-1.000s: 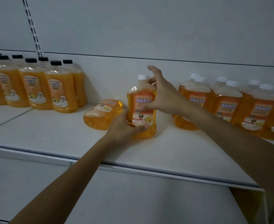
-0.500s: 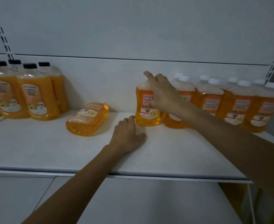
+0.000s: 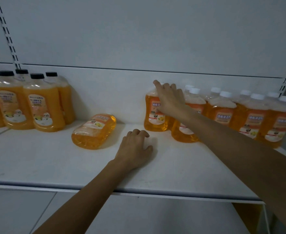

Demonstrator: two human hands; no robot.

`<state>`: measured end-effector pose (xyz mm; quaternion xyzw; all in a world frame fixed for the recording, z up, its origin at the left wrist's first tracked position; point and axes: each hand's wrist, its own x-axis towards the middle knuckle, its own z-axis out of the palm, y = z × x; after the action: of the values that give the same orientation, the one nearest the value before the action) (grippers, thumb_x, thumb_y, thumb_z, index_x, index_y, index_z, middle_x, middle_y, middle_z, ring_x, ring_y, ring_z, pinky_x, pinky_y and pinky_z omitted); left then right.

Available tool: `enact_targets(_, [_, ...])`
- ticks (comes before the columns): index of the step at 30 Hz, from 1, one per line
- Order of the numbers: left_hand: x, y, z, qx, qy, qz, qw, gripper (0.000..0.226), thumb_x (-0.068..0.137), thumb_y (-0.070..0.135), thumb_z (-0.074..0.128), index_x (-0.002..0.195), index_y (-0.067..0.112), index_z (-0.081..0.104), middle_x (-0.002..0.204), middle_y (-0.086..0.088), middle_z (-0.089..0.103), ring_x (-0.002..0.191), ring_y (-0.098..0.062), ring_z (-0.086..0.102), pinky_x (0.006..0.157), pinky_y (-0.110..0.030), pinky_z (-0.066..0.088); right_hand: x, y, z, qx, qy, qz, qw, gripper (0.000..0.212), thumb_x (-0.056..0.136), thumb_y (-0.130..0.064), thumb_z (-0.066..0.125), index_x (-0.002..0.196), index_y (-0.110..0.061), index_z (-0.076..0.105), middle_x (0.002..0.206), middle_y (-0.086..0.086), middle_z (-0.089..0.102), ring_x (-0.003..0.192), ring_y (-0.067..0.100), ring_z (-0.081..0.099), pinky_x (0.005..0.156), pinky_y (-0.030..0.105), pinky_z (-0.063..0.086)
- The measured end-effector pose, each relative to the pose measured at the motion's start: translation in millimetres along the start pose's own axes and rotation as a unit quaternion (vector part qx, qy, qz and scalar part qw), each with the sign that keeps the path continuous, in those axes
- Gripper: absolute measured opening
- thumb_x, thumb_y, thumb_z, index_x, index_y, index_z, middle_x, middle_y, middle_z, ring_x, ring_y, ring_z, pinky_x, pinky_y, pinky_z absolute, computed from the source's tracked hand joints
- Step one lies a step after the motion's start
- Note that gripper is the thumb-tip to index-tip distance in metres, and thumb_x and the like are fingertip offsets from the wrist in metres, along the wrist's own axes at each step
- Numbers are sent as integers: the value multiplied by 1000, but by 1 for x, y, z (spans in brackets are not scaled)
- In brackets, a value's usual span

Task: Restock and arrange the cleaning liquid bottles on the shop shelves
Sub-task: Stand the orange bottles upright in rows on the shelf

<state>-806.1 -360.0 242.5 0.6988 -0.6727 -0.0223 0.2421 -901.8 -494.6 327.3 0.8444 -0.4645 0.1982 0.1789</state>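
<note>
White shelf (image 3: 37, 157), right hand (image 3: 170, 100) fingers (image 3: 157, 84) gripping upright orange bottle (image 3: 153, 120), left hand (image 3: 135, 149) loosely curled, empty

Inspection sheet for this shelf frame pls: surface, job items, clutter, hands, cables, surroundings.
Surface: white shelf, no spills seen.
Job's things: upright bottle at the back, left of the white-capped row; lying bottle on its side mid-shelf; black-capped group standing at left.
Clutter: nothing seen.
Hands: right hand grips the upright bottle's top; left hand rests on the shelf, holding nothing.
Cables: nothing seen.
Surroundings: white back panel, slotted upright.
</note>
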Motion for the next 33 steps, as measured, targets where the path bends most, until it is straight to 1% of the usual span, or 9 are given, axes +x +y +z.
enact_targets(5, [0, -23, -26, 42, 159, 51, 985, 29, 86, 22, 62, 113, 11, 61, 123, -10, 57, 115, -27, 50, 96, -37, 39, -5, 3, -1, 33, 1, -8, 999, 98, 80, -36, 72, 151, -17, 7, 146, 16, 32, 135, 34, 26, 109, 42, 29])
enact_targets(8, [3, -55, -43, 107, 235, 3, 966, 27, 81, 19, 66, 105, 5, 64, 113, -17, 61, 105, -38, 53, 86, -44, 41, -14, -2, -9, 99, 73, -44, 991, 80, 89, -25, 60, 151, -14, 12, 152, 14, 24, 141, 29, 16, 111, 38, 27])
enact_targets(11, [3, -78, -57, 161, 109, -173, 966, 56, 88, 49, 52, 129, 11, 46, 129, -16, 51, 118, -37, 46, 96, -43, 36, -27, -11, -12, 182, 147, -115, 965, 54, 91, -17, 54, 142, -9, 38, 139, 10, 46, 131, 23, 35, 101, 35, 37])
enact_targets(15, [3, -71, -60, 227, 0, -200, 953, 81, 82, 62, 50, 141, 11, 29, 137, -16, 45, 124, -34, 44, 101, -45, 38, -38, -33, 6, 317, 31, -88, 944, 30, 91, -24, 59, 117, -9, 58, 110, 4, 63, 107, 19, 55, 89, 33, 44])
enact_targets(18, [-7, -60, -60, 144, 13, -210, 967, 77, 83, 60, 52, 142, 16, 29, 141, -18, 35, 130, -38, 33, 105, -50, 35, -45, -50, 23, 393, -98, -22, 914, 35, 90, -34, 60, 115, -10, 60, 106, 3, 62, 103, 21, 59, 85, 30, 46])
enact_targets(22, [-30, -43, -61, 60, 35, -185, 980, 77, 78, 61, 57, 141, 24, 32, 140, -17, 32, 129, -35, 31, 103, -44, 33, -42, -63, 39, 484, -233, 72, 841, 58, 88, -55, 53, 130, -14, 49, 114, 3, 58, 94, 22, 65, 78, 35, 58])
enact_targets(27, [-51, -25, -60, -202, -15, -172, 964, 74, 84, 53, 57, 145, 26, 24, 144, -2, 35, 124, -22, 42, 97, -34, 39, -34, -76, 41, 495, -281, 50, 821, 68, 72, -65, 65, 117, -14, 56, 108, 2, 64, 96, 18, 63, 83, 36, 55])
enact_targets(31, [-57, -22, -57, -250, -37, -196, 947, 72, 90, 37, 56, 146, 23, 15, 139, 2, 37, 107, -10, 36, 84, -25, 35, -32, -78, 39, 538, -273, 74, 794, 78, 59, -58, 77, 115, -8, 58, 105, 5, 67, 96, 19, 66, 87, 41, 55])
enact_targets(33, [-55, -22, -54, -261, -37, -201, 944, 77, 88, 34, 60, 147, 21, 12, 144, -1, 34, 108, -11, 38, 83, -24, 35, -37, -75, 35, 547, -243, 71, 798, 73, 63, -53, 78, 118, -9, 56, 105, 3, 67, 93, 18, 67, 84, 40, 57])
